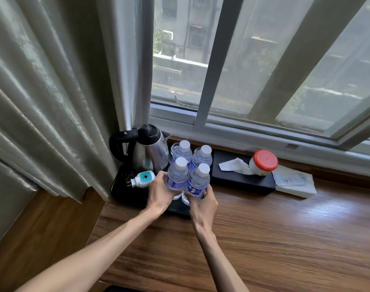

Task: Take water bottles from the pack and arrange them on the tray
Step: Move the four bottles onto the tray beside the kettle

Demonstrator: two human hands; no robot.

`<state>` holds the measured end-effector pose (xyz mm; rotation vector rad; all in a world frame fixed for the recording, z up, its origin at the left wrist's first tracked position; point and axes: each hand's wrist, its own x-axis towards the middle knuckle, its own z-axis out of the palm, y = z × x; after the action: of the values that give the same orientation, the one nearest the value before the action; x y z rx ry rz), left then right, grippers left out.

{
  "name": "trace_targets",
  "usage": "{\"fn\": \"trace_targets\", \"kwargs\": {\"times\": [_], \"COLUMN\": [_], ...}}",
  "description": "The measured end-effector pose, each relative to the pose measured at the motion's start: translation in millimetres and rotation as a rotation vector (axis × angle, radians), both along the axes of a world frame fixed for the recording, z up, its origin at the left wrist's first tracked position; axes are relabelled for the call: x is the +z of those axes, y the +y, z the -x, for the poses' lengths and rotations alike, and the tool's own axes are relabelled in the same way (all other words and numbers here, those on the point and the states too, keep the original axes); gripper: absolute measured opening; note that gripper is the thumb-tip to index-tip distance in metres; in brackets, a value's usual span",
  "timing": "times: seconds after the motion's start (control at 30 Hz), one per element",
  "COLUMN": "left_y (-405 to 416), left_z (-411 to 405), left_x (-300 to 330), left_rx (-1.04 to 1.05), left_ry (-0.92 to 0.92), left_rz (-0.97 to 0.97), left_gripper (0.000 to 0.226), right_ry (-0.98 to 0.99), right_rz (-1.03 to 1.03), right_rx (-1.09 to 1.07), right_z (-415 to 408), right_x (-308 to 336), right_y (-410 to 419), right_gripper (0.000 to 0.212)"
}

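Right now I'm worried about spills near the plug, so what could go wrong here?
1. The two front clear plastic water bottles stand near the black tray's front edge; a nudge from the left hand or right hand might tip them off.
2. A falling bottle could hit the white-and-teal plug or steel kettle.

No text can be read for certain: the blue labels on the clear plastic water bottles (pixel 176 182) carry white marks too blurred to make out, and the white folded paper packet (pixel 293 182) bears faint, illegible print
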<state>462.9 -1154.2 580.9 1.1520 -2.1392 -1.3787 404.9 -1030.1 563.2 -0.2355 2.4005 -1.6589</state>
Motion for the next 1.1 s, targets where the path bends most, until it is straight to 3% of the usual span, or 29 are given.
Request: {"fn": "trace_targets", "kwargs": {"times": [0.77,0.97,1.1], "left_y": [3,8,3], "left_z": [5,2,2], "left_x": [-8,-6,3], "left_rx": [0.015,-0.044,-0.105], "left_ry": [-0.067,-0.069,-0.079], "left_rz": [0.020,0.058,0.051], "left_gripper": [0.056,0.054,0.064], "right_ry": [0.118,0.097,0.079], "right_rz": [-0.062,-0.058,-0.078], "right_rx": [0.040,0.046,0.074], "right_z": [3,3,5], "right_x": [-21,-14,-12], "right_y": [-2,1,3], "right_gripper": [0.066,0.063,0.060]}}
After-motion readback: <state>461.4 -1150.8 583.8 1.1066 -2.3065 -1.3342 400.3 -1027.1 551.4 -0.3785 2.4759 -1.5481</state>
